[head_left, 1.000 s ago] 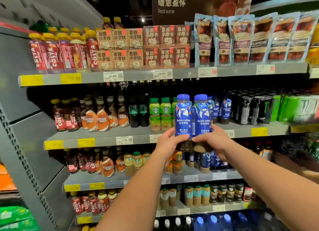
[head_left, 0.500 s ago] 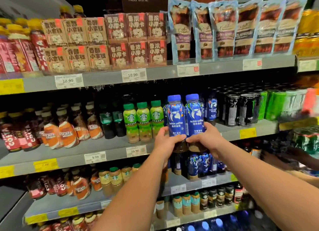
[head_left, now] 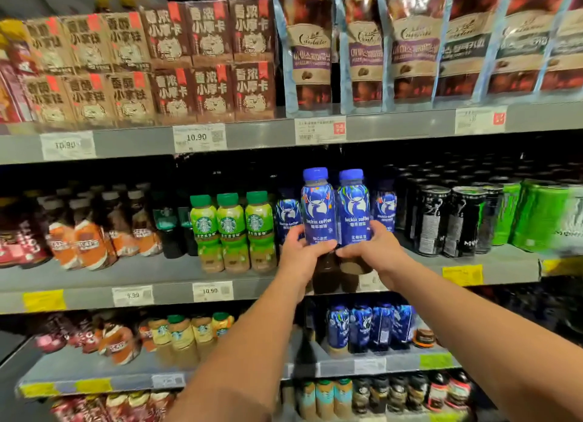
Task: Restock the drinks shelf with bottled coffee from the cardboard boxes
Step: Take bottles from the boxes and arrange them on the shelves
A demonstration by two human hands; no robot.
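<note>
Head view: left hand point(head_left: 299, 256) and right hand point(head_left: 377, 251) grip two upright blue plastic coffee bottles point(head_left: 317, 207), grey shelf point(head_left: 504, 265) slot directly beyond them.

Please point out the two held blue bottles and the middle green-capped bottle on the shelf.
left blue bottle point(head_left: 317, 207): head view, on its label.
right blue bottle point(head_left: 354, 210): head view, on its label.
middle green-capped bottle point(head_left: 229, 225): head view, on its round logo.

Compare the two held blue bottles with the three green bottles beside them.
The blue bottles have blue caps and labels; the green bottles, green ones. The blue bottles are held, left hand and right hand gripping one each; the green bottles stand on the shelf. All are upright, brown drink below the labels.
</note>
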